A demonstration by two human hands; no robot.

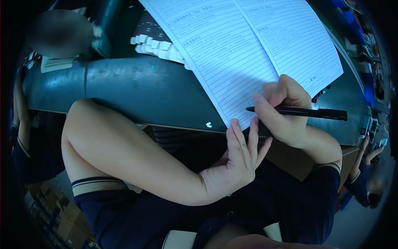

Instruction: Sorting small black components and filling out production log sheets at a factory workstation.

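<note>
By the table edge, right hand holds pen over paper.

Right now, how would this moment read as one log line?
right hand: holds black pen, tip over printed paper | left hand: open, at paper's near corner | paper: on dark green table

Navy short-sleeved shirt; cream, dark-striped cuffs; cream collar.

Workshop with green workbench, cartons
</note>
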